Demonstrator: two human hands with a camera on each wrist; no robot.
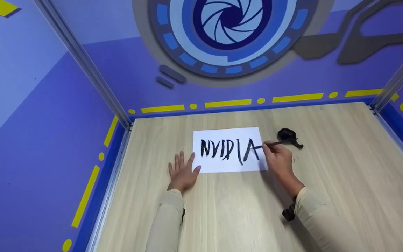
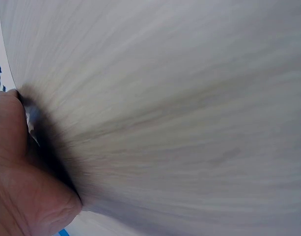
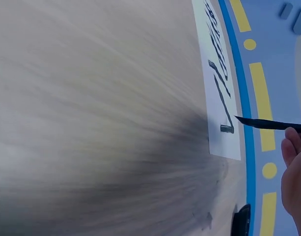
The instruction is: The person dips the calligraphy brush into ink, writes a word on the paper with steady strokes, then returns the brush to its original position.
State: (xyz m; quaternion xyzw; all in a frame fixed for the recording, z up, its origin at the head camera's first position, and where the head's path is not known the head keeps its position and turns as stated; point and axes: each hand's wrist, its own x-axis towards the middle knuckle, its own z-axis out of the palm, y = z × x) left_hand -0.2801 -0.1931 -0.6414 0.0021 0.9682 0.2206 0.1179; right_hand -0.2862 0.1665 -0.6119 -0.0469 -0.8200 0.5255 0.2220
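Observation:
A white sheet of paper (image 1: 229,168) lies on the table, with "NVIDIA" in black brush strokes across it. My right hand (image 1: 279,161) pinches a dark writing brush (image 1: 281,142) over the sheet's right side. In the head view its tip is at the last letter's crossbar; in the right wrist view the black tip (image 3: 242,120) appears just above the paper. My left hand (image 1: 183,173) rests with spread fingers at the sheet's left edge, the thumb and index fingertip on the paper. Only part of that hand (image 2: 22,182) shows in the left wrist view.
A black ink dish (image 1: 287,134) with a short protruding end stands right of the sheet, behind my right hand. The wood-grain table (image 1: 222,210) is bounded by a blue-purple back wall (image 1: 110,70) and side panels with metal corner posts (image 1: 82,59).

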